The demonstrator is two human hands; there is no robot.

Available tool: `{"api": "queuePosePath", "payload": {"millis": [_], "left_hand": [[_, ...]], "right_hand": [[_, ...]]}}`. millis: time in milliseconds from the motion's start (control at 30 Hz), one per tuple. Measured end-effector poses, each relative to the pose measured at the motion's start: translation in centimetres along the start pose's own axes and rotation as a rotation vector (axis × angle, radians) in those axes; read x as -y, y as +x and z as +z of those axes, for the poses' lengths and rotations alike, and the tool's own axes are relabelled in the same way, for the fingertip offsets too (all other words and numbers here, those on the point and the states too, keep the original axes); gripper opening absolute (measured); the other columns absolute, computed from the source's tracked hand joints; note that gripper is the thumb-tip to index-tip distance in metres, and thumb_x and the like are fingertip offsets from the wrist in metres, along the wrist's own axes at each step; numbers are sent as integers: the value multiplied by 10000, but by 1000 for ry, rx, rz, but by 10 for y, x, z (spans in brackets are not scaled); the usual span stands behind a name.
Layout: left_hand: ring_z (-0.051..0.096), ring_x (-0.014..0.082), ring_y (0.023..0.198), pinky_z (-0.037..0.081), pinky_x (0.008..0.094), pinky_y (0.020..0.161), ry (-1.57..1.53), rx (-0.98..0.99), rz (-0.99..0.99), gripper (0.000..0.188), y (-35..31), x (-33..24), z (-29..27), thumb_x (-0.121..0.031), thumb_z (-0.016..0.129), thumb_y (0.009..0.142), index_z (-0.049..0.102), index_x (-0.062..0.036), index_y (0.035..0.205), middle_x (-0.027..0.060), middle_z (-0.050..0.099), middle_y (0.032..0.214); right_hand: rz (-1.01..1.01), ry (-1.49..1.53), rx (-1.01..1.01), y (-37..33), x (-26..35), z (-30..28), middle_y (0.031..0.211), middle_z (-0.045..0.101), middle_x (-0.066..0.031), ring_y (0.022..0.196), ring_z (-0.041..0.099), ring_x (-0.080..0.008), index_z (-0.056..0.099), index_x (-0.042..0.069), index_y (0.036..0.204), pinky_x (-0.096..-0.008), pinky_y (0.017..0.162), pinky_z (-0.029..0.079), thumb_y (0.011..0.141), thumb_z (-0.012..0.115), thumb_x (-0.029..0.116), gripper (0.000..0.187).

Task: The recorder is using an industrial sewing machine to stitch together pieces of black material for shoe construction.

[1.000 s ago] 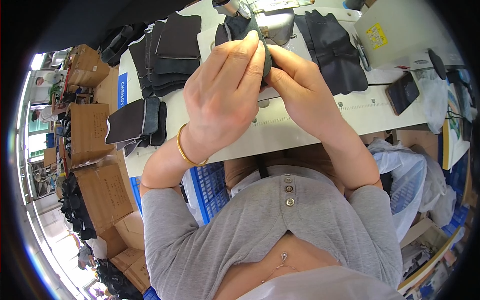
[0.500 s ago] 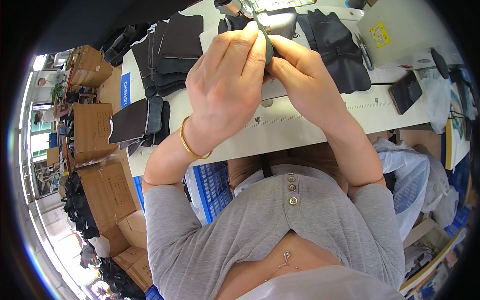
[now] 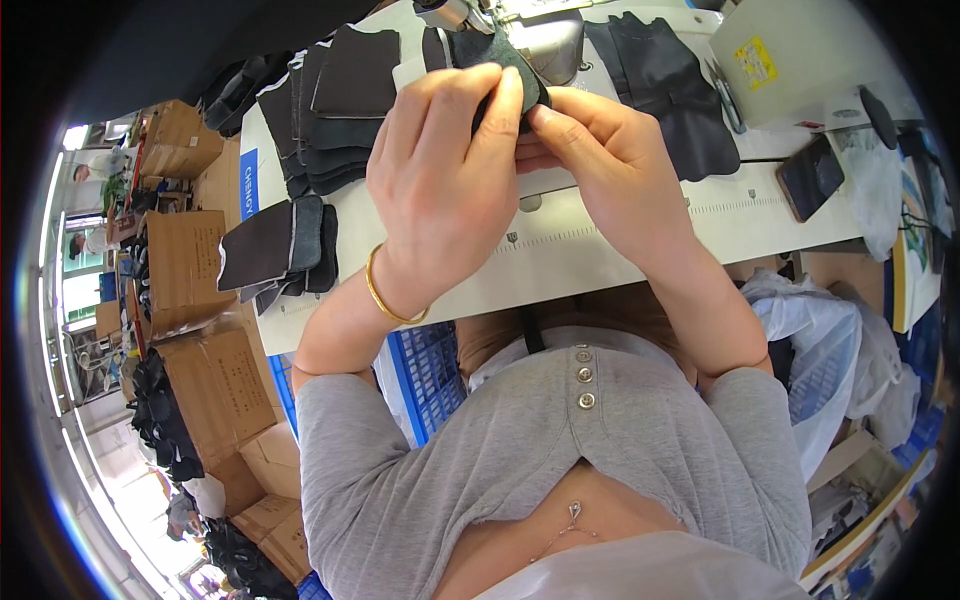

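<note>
Between my two hands is a dark grey-green leather piece (image 3: pixel 515 62), lying partly under the head of a sewing machine (image 3: pixel 552 45). My left hand (image 3: pixel 440 165) pinches its near left edge with thumb and forefinger. My right hand (image 3: pixel 605 160) grips the near right corner, thumb on top and fingers curled beneath. The machine's needle area is hard to make out at the upper rim. Stacks of dark leather pieces (image 3: pixel 357 75) lie to the left of my left hand. Larger black leather panels (image 3: pixel 665 100) spread out beyond my right hand.
A smaller pile of leather pieces (image 3: pixel 275 245) sits at the table's left edge. Scissors (image 3: pixel 727 98) and a phone (image 3: pixel 811 178) lie on the right, near a pale machine housing (image 3: pixel 800 60). Below the table is a blue crate (image 3: pixel 428 375); cardboard boxes (image 3: pixel 185 265) stand at the left.
The leather piece has turned flatter and shows more of its face now. My left hand has shifted slightly left, and the right thumb and fingers have come down onto its near corner.
</note>
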State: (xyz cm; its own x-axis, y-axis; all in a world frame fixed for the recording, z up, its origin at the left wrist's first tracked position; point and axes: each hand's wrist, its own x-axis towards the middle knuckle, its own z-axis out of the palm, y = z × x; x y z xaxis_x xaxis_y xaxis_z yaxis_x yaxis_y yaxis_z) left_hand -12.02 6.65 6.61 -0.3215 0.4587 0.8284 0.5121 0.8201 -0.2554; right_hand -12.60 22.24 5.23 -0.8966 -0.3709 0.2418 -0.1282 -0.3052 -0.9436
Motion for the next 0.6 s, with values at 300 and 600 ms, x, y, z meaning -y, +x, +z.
{"api": "queuePosePath", "payload": {"millis": [300,600], "left_hand": [[666,227,781,564,298,641,-78,-55,-4,297,0,-8,-3,10,679,593,729,38,884,94,687,900],[673,212,796,564,284,648,-7,-38,74,357,-2,-8,-3,-24,655,554,725,52,895,104,691,902]], "right_hand": [[-18,49,-28,-8,4,3,935,709,-122,909,693,-157,640,-94,1092,-292,828,573,1022,462,77,256],[57,-50,42,-8,5,-2,1089,681,-111,1006,661,-152,596,-89,1234,-280,910,542,1026,478,69,287]]}}
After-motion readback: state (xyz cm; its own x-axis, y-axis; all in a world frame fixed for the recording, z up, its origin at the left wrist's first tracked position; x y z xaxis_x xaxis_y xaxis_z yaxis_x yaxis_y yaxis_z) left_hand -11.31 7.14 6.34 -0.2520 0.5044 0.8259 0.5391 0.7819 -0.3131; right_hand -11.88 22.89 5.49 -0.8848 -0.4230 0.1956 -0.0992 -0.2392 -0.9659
